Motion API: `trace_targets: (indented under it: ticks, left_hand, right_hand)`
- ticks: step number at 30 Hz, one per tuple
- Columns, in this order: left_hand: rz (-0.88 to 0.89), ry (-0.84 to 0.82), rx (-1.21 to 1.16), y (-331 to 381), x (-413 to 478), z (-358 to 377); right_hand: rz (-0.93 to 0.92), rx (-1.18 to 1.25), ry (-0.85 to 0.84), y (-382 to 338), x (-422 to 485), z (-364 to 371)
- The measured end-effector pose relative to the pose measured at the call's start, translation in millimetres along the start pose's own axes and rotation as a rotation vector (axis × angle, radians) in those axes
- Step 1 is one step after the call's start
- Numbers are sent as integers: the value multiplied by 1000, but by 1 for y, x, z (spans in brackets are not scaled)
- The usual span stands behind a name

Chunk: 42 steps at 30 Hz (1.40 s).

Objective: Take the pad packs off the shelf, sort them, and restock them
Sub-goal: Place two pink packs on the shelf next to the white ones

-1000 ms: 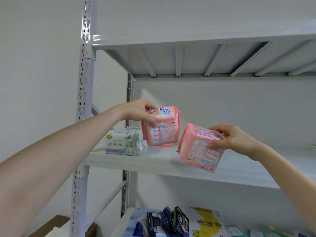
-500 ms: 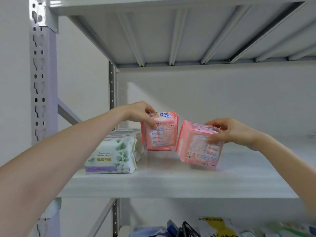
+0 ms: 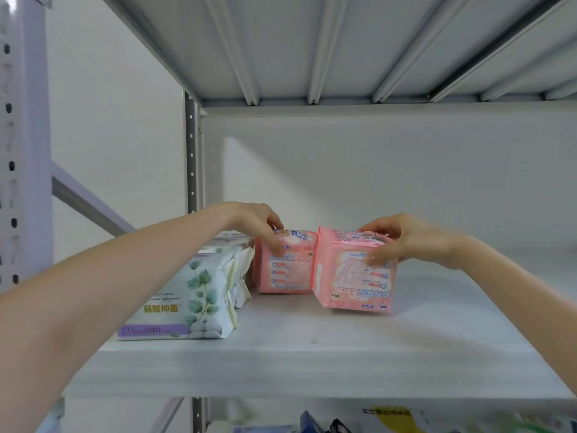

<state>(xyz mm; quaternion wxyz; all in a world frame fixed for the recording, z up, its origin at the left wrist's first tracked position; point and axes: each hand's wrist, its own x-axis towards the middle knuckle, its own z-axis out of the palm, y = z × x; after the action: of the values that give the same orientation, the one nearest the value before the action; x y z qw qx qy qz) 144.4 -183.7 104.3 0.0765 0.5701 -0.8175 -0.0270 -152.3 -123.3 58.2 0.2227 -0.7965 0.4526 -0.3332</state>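
Two pink pad packs stand side by side on the grey shelf board [image 3: 312, 364]. My left hand [image 3: 259, 223] grips the top of the left pink pack [image 3: 285, 270], which stands upright further back. The right pink pack [image 3: 356, 279] sits nearer the front, upside down with its lower edge slightly tilted, and my right hand [image 3: 402, 239] holds it by the top with the thumb on its front face. To the left lie white pad packs with green leaf print [image 3: 187, 295], several stacked one behind another, touching the left pink pack.
The upper shelf's ribbed underside [image 3: 312, 48] hangs close above. Perforated metal uprights [image 3: 191, 157] and a diagonal brace [image 3: 87, 201] stand at the left. Bare board stretches right of the pink packs. Below, a lower shelf holds dark, blue and yellow packs [image 3: 337, 423].
Both hands lowered the pink packs onto the board and brought them together. The view moved closer and higher onto the shelf.
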Motion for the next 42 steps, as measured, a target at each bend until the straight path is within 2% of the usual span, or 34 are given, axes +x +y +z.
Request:
trace_targets:
  ticks: [13,25,42]
  left_hand:
    - [-68,-209,-19,-9,-35,-16]
    - [-11,-220,-17,-5,-53,-7]
    - [8,-261,-81,-13,-54,-2]
  right_hand:
    - [1,103,-20,-4,16,36]
    - [-31,157,5,-27,33,76]
    - [-9,143,13,-31,36,84]
